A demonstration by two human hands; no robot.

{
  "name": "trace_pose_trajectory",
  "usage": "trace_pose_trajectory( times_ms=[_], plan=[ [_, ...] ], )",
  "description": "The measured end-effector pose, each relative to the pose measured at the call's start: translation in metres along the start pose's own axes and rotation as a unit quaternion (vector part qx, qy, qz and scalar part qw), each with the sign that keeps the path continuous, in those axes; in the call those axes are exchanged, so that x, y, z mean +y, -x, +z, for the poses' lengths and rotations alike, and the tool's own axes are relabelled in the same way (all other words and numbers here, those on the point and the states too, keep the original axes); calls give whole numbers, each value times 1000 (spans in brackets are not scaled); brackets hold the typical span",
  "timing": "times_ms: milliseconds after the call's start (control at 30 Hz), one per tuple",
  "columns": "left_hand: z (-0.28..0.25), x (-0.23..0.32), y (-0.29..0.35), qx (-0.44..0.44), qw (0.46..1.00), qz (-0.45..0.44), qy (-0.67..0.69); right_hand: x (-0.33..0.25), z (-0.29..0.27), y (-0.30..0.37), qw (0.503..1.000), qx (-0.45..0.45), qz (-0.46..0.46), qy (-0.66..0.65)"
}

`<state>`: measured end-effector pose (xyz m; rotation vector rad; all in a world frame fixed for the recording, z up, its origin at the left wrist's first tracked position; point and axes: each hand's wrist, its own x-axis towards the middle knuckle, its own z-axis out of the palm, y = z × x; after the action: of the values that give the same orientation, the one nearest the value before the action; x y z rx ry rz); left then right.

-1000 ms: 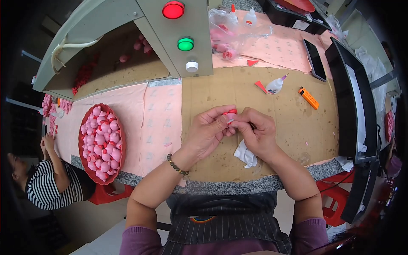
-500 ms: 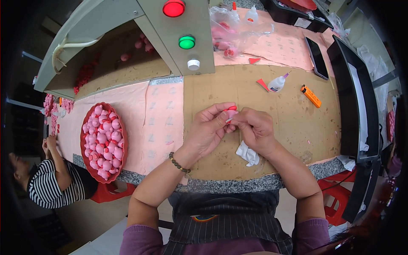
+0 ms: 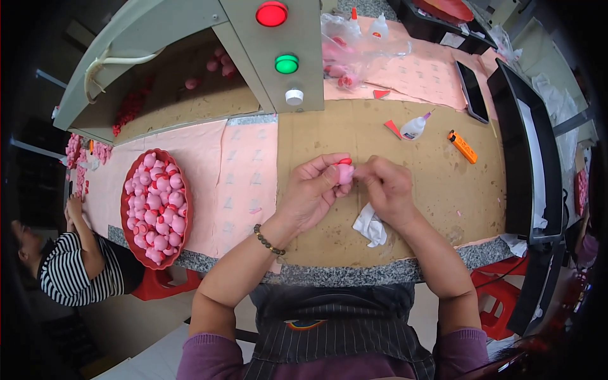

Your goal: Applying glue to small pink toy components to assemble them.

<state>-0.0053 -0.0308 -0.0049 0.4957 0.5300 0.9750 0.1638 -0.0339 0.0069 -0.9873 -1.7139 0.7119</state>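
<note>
My left hand [image 3: 308, 195] is closed round a small pink figure [image 3: 346, 174] with a red part on top, held between thumb and fingers above the brown cardboard [image 3: 316, 244]. Right beside the figure, my right hand [image 3: 389, 191] has its fingertips pinched together; whatever they may hold is too small to make out. Below that hand lies a crumpled white tissue [image 3: 370, 227]. Farther off are a small glue bottle [image 3: 413, 128] with a purple tip, a red scrap [image 3: 392, 128] and an orange utility knife [image 3: 463, 146].
At left stands a red basket [image 3: 126, 237] heaped with pink and red figures. A grey machine [image 3: 244, 54] with red and green lights rises behind it. A phone [image 3: 472, 92] and a black tray [image 3: 532, 225] are at right. Another person [image 3: 79, 263] sits far left.
My right fingers have drawn slightly away from the pink figure, which now shows more fully. The white sliver seen at it earlier no longer shows. My left hand keeps its hold.
</note>
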Motion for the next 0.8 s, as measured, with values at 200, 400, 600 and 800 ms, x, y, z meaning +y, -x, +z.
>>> trace_pose_trajectory(
  times_ms=[200, 400, 600, 800],
  plan=[
    [2, 0, -2, -18, 1000, -4, 10, -10, 4, -2, 995, 79, -10, -58],
    [-2, 0, 2, -26, 1000, -4, 3, 3, -3, -2, 998, 9, -57, 24],
    [0, -2, 0, -6, 1000, -15, 15, -13, 16, 3, 996, 34, -61, -63],
    [-6, -1, 2, -27, 1000, 2, -8, 2, -9, -4, 998, 42, 2, 53]
  ],
)
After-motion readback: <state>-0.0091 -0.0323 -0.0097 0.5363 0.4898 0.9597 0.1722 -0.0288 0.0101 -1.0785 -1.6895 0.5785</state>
